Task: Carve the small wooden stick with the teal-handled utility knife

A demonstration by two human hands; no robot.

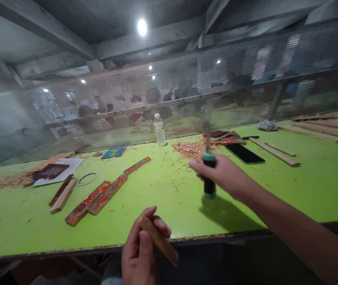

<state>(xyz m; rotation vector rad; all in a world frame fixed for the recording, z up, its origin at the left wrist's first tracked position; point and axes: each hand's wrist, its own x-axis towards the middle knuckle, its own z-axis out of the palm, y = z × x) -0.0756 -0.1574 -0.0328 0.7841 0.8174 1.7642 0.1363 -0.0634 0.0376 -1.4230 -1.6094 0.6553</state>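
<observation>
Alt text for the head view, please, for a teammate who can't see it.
At a green table, the left hand holds a small piece of wood, while the right hand grips a dark-handled tool upright. The table bears wood shavings, painted strips and a phone; a bottle stands before a mesh screen.

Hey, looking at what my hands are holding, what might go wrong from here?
Your right hand grips a black-and-green tool, shaft up; if its blurred tip is sharp, it might nick your left hand, whose fingers hold the wooden piece. That piece is at the green table's front edge, so a slip could drop it. A wide swing might knock the phone.
</observation>
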